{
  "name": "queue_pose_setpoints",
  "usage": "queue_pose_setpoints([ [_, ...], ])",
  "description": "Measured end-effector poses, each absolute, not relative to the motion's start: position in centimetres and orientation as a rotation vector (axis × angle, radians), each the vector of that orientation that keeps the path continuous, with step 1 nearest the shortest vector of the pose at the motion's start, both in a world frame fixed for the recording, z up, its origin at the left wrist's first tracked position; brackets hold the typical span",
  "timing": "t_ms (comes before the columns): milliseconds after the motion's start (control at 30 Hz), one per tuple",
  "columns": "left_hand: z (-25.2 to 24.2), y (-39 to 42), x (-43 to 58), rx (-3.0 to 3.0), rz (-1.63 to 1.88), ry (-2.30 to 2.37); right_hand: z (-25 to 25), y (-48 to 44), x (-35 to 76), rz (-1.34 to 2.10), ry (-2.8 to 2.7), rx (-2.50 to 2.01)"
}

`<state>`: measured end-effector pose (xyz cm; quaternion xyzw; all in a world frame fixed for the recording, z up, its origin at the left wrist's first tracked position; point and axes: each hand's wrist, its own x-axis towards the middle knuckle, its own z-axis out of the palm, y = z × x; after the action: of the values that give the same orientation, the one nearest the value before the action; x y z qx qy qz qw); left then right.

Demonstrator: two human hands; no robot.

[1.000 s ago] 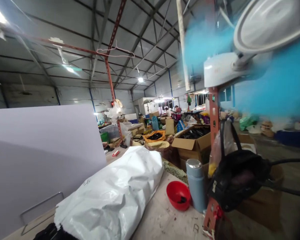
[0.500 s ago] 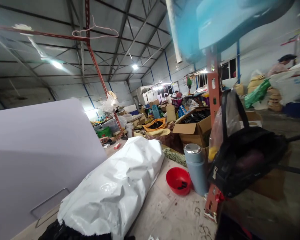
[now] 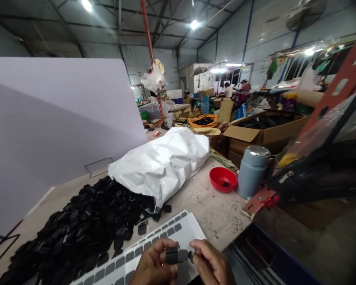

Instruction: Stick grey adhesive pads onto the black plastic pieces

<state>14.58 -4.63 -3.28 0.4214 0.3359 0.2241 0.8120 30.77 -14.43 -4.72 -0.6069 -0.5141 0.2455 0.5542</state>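
Observation:
My left hand [image 3: 158, 264] is closed on a small black plastic piece [image 3: 171, 255], pinched between thumb and fingers. To its right, my right hand [image 3: 213, 263] pinches a smaller dark piece [image 3: 191, 256] whose kind is too small to make out. The two hands are close together but apart, above a white sheet [image 3: 192, 225] printed or covered with rows of grey rounded rectangles. Left of the sheet lies a large heap of black plastic pieces [image 3: 77, 225], some of them looking like buckles. A few loose ones rest beside the sheet's edge.
A white plastic bag [image 3: 166, 158] lies on the table [image 3: 200, 194] behind the heap. Right of it stand a red bowl [image 3: 223, 179] with dark bits inside and a blue-grey flask [image 3: 253, 172]. A white panel [image 3: 62, 118] rises at left; a red metal post [image 3: 329, 103] leans at right.
The view has swung down and to the right. Both my hands, the sheet and the heap of black pieces now show; no hand was visible before.

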Motion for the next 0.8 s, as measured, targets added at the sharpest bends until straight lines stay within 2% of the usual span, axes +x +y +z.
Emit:
queue_pose_setpoints([
  [233,-2.1,-5.2,12.8,0.905,0.466,0.657,-4.8,-12.9,27.7,0.156,-1.492,-1.359],
  [567,-2.5,-5.1,11.8,0.916,0.488,0.647,-4.7,-12.4,27.1,0.145,-1.741,-1.368],
  [800,-2.8,-5.1,11.3,0.922,0.483,0.635,-3.8,-12.4,27.8,0.261,-1.864,-1.439],
])
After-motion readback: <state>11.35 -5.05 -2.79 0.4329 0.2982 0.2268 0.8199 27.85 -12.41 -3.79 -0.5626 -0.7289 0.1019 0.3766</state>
